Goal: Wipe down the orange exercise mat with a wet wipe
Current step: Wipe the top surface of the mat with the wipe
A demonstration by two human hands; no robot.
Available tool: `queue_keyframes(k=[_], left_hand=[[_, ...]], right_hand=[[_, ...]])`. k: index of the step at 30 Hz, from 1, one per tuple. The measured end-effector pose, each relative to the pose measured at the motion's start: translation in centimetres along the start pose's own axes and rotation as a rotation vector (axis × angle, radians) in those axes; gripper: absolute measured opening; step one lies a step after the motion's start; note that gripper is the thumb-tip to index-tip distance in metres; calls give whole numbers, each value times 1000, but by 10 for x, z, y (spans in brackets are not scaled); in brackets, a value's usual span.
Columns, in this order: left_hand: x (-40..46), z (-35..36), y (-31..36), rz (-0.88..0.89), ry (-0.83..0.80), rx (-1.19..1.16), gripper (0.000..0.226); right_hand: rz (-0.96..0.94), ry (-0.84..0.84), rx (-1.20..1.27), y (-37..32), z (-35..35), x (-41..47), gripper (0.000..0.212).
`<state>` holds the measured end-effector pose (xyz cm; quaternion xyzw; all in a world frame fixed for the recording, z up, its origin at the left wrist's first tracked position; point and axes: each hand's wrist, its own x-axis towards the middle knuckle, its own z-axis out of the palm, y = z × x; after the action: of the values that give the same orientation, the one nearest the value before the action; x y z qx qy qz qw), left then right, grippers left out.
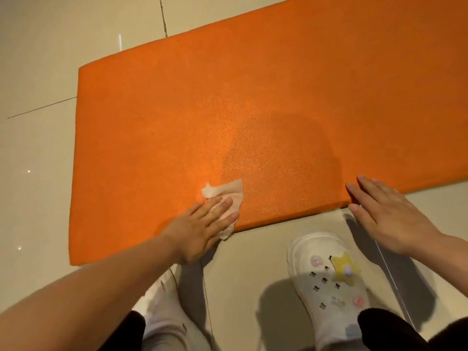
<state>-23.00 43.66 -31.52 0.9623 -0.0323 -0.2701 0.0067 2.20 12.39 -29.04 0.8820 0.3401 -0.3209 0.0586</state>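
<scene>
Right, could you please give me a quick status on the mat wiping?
Left hand flat on wet wipe, near edge of orange mat. Right hand open, steadying mat edge. Nothing in the way.

The orange exercise mat (253, 110) lies on the tiled floor (38, 59). The left hand (202, 224) presses a wet wipe (225, 192) flat near the mat's near edge. The right hand (387, 214) rests with straight fingers on that edge, beside a white clog (326, 279).

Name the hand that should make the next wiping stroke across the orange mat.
Left. The left hand already presses the white wet wipe flat on the orange foam exercise mat; the right hand holds nothing, resting at the mat's near edge.
</scene>
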Motion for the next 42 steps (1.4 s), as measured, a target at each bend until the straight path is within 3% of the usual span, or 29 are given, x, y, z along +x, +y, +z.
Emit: queue_keyframes(k=[3, 6, 8, 15, 19, 21, 25, 28, 32, 36, 39, 42], left_hand=[[-31, -16, -34, -53, -184, 178, 59], [-48, -33, -34, -93, -437, 181, 55], [-52, -31, -25, -102, -446, 150, 58], [-37, -9, 17, -370, -234, -97, 80], [-27, 4, 37, -525, -13, -307, 96], [-22, 4, 39, -542, 22, -333, 104], [-8, -10, 30, -533, 40, -238, 109], [-3, -26, 27, -499, -39, -148, 99], [-24, -49, 22, -308, 55, -61, 100], [-53, -102, 2, -173, 488, 72, 41], [-64, -145, -2, -130, 674, 121, 36], [-72, -158, 1, -128, 752, 151, 30]], right_hand=[[16, 26, 32, -6, 4, 3, 76], [64, 57, 37, -10, 10, 6, 69], [80, 106, 15, -14, 12, 8, 69], [-8, 225, -117, -1, 8, 15, 89], [-60, 202, -227, 5, -18, 25, 81], [-133, 193, -315, 9, -25, 26, 74], [-223, 428, -253, 19, -15, 17, 46], [-212, 536, -174, 16, -11, 7, 41], [-198, 567, -101, 18, -23, -4, 55], [-126, 587, 56, 16, -40, -19, 54], [-97, 483, 118, 13, -56, -28, 64], [-70, 591, 194, 3, -65, -30, 60]])
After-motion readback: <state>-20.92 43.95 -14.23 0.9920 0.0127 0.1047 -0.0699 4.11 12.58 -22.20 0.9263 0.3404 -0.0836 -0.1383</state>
